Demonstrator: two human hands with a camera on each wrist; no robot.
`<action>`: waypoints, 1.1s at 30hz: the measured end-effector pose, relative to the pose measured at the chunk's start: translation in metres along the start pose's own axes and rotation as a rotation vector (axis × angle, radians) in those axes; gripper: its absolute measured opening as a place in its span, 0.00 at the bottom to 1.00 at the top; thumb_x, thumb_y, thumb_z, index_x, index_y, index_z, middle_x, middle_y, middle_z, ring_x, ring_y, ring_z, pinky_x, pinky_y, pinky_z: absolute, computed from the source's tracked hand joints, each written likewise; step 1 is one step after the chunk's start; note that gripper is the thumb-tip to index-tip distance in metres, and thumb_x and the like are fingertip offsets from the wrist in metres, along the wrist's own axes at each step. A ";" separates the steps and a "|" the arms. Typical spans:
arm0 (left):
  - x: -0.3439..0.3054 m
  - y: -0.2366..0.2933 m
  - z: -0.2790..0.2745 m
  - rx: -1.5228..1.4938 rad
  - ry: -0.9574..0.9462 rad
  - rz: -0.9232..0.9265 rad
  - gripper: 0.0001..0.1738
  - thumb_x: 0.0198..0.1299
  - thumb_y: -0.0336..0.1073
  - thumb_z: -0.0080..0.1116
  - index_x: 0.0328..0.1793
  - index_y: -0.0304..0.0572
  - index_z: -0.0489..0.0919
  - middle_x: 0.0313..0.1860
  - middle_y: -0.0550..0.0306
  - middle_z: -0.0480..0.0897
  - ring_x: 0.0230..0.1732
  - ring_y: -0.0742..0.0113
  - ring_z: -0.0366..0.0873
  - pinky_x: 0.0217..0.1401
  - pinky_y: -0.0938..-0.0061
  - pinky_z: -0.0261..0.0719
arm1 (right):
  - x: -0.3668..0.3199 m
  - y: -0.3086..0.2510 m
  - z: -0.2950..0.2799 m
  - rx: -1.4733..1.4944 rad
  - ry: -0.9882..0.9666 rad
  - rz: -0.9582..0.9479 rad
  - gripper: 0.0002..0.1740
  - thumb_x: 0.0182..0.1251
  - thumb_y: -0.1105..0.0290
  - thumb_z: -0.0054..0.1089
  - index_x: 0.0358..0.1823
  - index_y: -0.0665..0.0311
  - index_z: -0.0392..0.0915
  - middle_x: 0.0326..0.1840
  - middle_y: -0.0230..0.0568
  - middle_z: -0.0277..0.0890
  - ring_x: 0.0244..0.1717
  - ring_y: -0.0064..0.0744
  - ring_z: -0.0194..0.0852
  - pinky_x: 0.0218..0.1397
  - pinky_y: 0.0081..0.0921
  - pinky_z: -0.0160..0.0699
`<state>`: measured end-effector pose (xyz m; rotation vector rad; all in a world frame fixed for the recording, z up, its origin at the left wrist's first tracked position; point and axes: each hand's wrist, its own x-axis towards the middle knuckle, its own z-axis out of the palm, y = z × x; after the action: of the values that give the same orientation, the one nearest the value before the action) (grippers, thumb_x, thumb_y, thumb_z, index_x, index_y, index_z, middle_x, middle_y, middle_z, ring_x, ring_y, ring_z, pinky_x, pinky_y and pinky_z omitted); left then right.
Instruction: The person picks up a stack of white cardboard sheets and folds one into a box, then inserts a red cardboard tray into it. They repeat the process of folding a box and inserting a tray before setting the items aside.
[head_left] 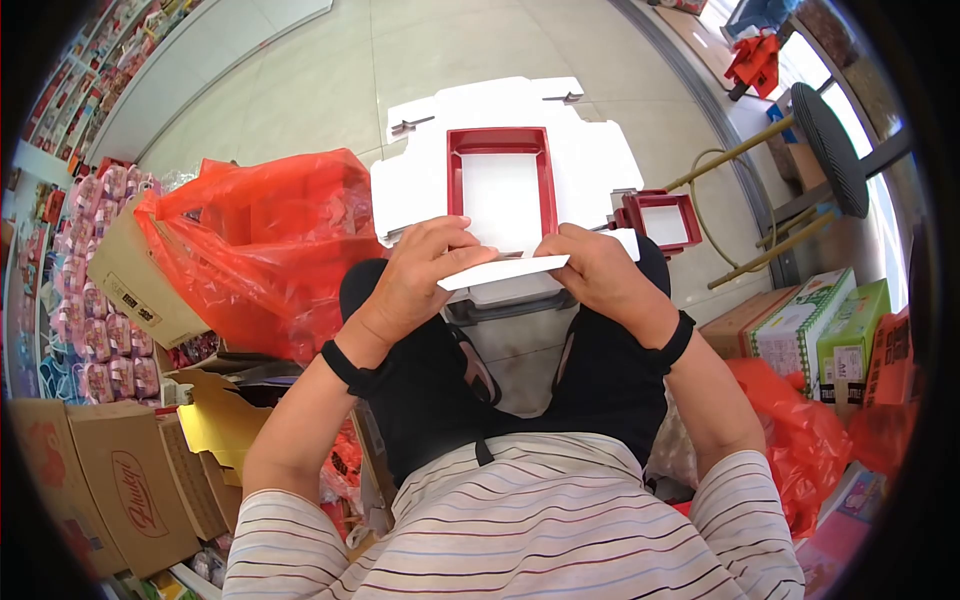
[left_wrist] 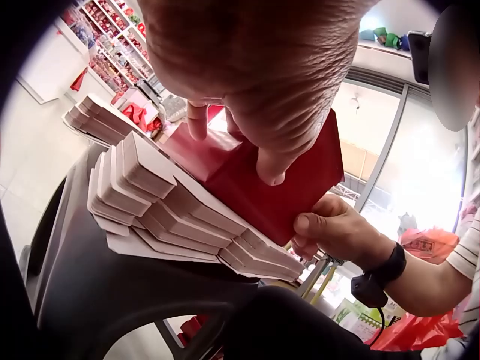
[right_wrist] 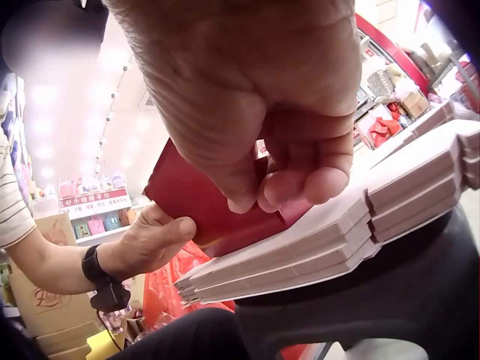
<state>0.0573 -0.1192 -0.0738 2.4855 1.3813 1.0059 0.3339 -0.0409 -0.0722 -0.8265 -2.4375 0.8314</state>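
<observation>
A cardboard box with red outer faces and a white inside, its red-rimmed walls (head_left: 498,141) standing on three sides, lies on a stack of flat white box blanks (head_left: 590,165). Its near panel (head_left: 510,270) tilts up toward the person, white side showing. At that panel's left end, the left hand (head_left: 420,268) pinches the cardboard between thumb and fingers. The right hand (head_left: 605,270) grips the other end, fingers bent over the edge. Both wrist views show the panel's red face (left_wrist: 262,191), with thumbs (right_wrist: 178,229) against it.
Beneath the stack is a dark plastic stool (left_wrist: 67,240). A smaller red frame-like box (head_left: 690,222) sits right of it. A red plastic bag (head_left: 280,240) bulges at the left, near cardboard cartons (head_left: 135,490). More boxes (head_left: 815,320) and a metal-legged chair (head_left: 830,150) stand at the right.
</observation>
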 end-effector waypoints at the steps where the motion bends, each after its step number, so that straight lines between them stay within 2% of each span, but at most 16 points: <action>1: -0.002 -0.003 0.003 -0.033 0.015 -0.011 0.26 0.56 0.26 0.73 0.62 0.55 0.89 0.51 0.62 0.86 0.65 0.53 0.79 0.67 0.62 0.76 | 0.001 0.001 0.001 0.006 0.015 -0.004 0.09 0.67 0.76 0.70 0.47 0.60 0.84 0.40 0.43 0.80 0.39 0.48 0.83 0.43 0.38 0.79; 4: -0.001 -0.006 0.005 -0.096 0.021 -0.044 0.22 0.59 0.26 0.72 0.60 0.50 0.89 0.52 0.59 0.84 0.62 0.53 0.78 0.66 0.64 0.77 | 0.004 -0.001 0.004 0.057 0.074 0.010 0.05 0.72 0.69 0.67 0.42 0.62 0.81 0.35 0.46 0.79 0.37 0.52 0.81 0.41 0.42 0.79; 8: -0.001 -0.008 0.018 -0.228 0.104 -0.147 0.19 0.66 0.28 0.70 0.64 0.43 0.84 0.58 0.55 0.82 0.63 0.54 0.77 0.66 0.64 0.78 | 0.009 -0.005 0.001 -0.019 0.093 0.191 0.18 0.78 0.59 0.64 0.35 0.67 0.78 0.27 0.51 0.76 0.33 0.57 0.79 0.38 0.44 0.78; 11: 0.004 0.005 0.015 -0.313 0.112 -0.393 0.27 0.70 0.32 0.69 0.72 0.38 0.75 0.63 0.51 0.80 0.64 0.53 0.77 0.67 0.63 0.78 | 0.012 -0.003 0.010 -0.003 0.175 0.179 0.24 0.78 0.52 0.65 0.34 0.68 0.75 0.24 0.54 0.75 0.30 0.58 0.79 0.36 0.45 0.78; 14: 0.003 0.003 0.023 -0.356 0.106 -0.471 0.34 0.70 0.32 0.69 0.78 0.37 0.67 0.68 0.47 0.76 0.68 0.52 0.76 0.70 0.63 0.77 | 0.015 -0.012 0.006 -0.020 0.147 0.282 0.24 0.75 0.50 0.67 0.50 0.67 0.78 0.25 0.54 0.78 0.30 0.57 0.81 0.36 0.43 0.79; 17: 0.011 0.017 0.019 -0.138 0.155 -0.398 0.37 0.69 0.31 0.69 0.80 0.36 0.65 0.71 0.44 0.74 0.70 0.52 0.75 0.73 0.62 0.75 | 0.016 -0.019 0.000 0.065 0.154 0.307 0.32 0.74 0.50 0.68 0.69 0.65 0.73 0.24 0.53 0.79 0.30 0.56 0.83 0.37 0.41 0.81; 20: 0.017 0.017 0.017 -0.115 0.197 -0.304 0.33 0.64 0.31 0.72 0.75 0.37 0.73 0.72 0.46 0.73 0.71 0.50 0.74 0.75 0.59 0.73 | 0.019 -0.027 -0.008 0.050 0.092 0.396 0.39 0.73 0.53 0.69 0.79 0.59 0.65 0.33 0.51 0.84 0.33 0.55 0.85 0.39 0.41 0.84; 23: 0.017 0.025 0.008 0.260 0.137 -0.179 0.27 0.58 0.32 0.76 0.64 0.38 0.81 0.67 0.50 0.76 0.69 0.48 0.75 0.74 0.56 0.73 | 0.015 -0.012 0.009 -0.083 0.386 -0.002 0.34 0.69 0.54 0.73 0.73 0.55 0.73 0.41 0.49 0.82 0.36 0.52 0.85 0.40 0.42 0.85; 26: 0.016 0.025 0.000 0.282 0.088 -0.080 0.22 0.53 0.34 0.78 0.55 0.40 0.86 0.58 0.54 0.80 0.68 0.48 0.76 0.73 0.55 0.73 | 0.007 -0.022 0.003 -0.237 0.200 0.111 0.27 0.65 0.54 0.76 0.62 0.53 0.79 0.45 0.46 0.77 0.38 0.50 0.85 0.40 0.42 0.86; 29: 0.019 0.030 -0.001 0.329 0.039 -0.036 0.23 0.51 0.34 0.78 0.55 0.42 0.85 0.50 0.55 0.82 0.66 0.50 0.77 0.73 0.55 0.72 | 0.005 -0.021 0.005 -0.257 0.249 0.001 0.23 0.62 0.53 0.77 0.52 0.55 0.81 0.41 0.44 0.73 0.37 0.49 0.83 0.38 0.41 0.85; 30: 0.021 0.032 0.001 0.333 0.045 -0.024 0.22 0.52 0.33 0.77 0.54 0.43 0.85 0.48 0.57 0.83 0.60 0.55 0.80 0.74 0.53 0.70 | 0.006 -0.020 0.005 -0.269 0.254 -0.017 0.22 0.61 0.54 0.76 0.50 0.55 0.81 0.43 0.44 0.73 0.37 0.49 0.83 0.38 0.39 0.85; 33: 0.017 0.028 0.010 0.313 -0.038 -0.011 0.20 0.52 0.32 0.77 0.52 0.44 0.85 0.47 0.59 0.83 0.54 0.60 0.82 0.76 0.50 0.70 | 0.003 -0.012 0.013 -0.334 0.195 -0.040 0.18 0.61 0.60 0.77 0.48 0.55 0.81 0.41 0.45 0.72 0.37 0.48 0.84 0.36 0.40 0.83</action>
<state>0.0891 -0.1197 -0.0615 2.6910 1.6498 0.7879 0.3194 -0.0513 -0.0734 -0.9244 -2.4394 0.3129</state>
